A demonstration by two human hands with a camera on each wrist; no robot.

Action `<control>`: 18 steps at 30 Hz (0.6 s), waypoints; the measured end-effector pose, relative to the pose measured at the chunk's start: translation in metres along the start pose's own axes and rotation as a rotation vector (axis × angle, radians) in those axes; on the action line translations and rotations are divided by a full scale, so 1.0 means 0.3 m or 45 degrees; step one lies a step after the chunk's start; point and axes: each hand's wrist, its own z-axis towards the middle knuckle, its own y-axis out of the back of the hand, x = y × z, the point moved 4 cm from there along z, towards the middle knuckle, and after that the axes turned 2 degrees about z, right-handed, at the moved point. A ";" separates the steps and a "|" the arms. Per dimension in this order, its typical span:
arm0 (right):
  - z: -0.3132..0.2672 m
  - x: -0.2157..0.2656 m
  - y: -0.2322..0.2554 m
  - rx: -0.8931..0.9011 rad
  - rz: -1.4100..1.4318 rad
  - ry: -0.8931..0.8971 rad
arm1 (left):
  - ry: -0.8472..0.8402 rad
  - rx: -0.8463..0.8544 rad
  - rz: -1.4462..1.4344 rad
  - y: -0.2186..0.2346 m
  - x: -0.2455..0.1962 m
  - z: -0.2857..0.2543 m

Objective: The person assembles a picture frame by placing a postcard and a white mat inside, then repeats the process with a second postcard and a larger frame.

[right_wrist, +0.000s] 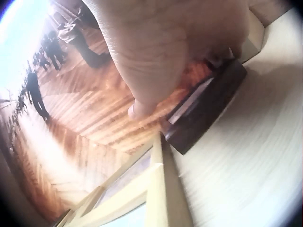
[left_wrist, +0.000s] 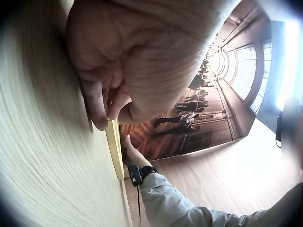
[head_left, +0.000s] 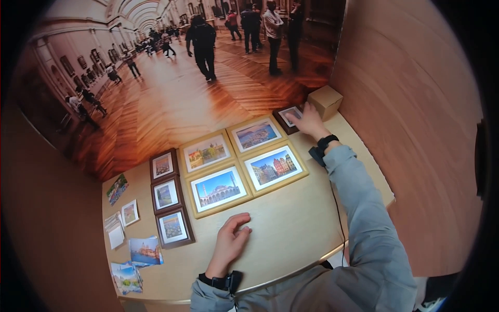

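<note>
A small dark brown picture frame [head_left: 287,120] lies at the far right of the table. My right hand [head_left: 310,124] is over its right side, thumb stretched out above the picture and the other fingers at the far right edge. In the right wrist view the thumb stands apart from the dark frame [right_wrist: 208,106], and the hand itself hides the other fingertips. Near the front of the table, my left hand [head_left: 231,242] rests with loosely bent fingers, holding nothing. Closest to it is a gold frame [head_left: 221,210] with a mosque picture.
Several gold frames stand in a block mid-table, including one with colourful houses [head_left: 274,167]. Dark frames [head_left: 167,195] form a column to their left. Loose photos [head_left: 145,251] and cards [head_left: 115,235] lie at the left edge. A cardboard box [head_left: 326,102] sits at the back right corner.
</note>
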 end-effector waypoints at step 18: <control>-0.872 0.011 0.327 0.564 0.870 -0.120 | -0.015 -0.573 0.442 0.387 -0.265 -0.378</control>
